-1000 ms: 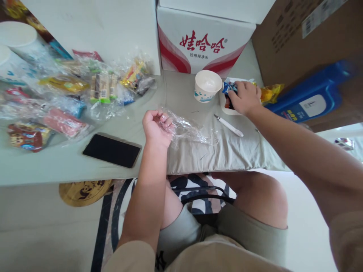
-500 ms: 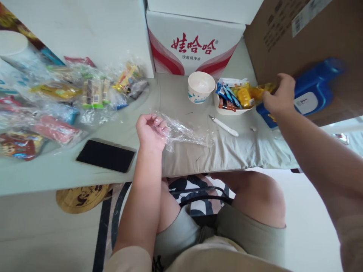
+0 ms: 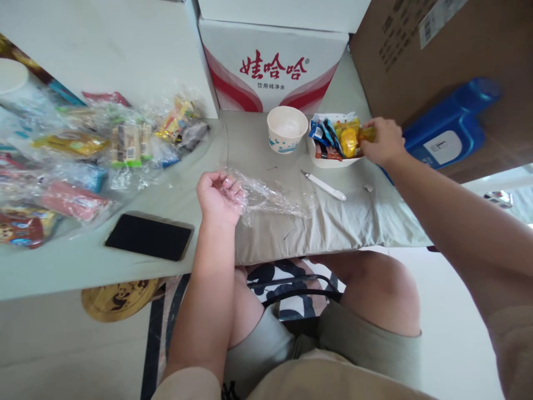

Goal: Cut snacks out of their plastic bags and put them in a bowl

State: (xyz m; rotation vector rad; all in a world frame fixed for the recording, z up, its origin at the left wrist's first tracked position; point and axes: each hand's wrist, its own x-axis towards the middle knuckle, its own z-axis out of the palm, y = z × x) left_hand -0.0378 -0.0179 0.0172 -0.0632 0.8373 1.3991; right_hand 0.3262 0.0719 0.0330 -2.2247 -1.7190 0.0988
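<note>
Left hand, nine o'clock of view: fingers curled on clear film. Right hand, two o'clock: pinching yellow packet at tub's three-o'clock edge. Step, judged: seating packet; calls for gentle release.

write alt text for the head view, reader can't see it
A seated person's right hand holds a yellow packet at the rim of a white tub of wrapped snacks; the left hand grips crumpled clear plastic. Between the hands are a paper bowl and a white cutter.
</note>
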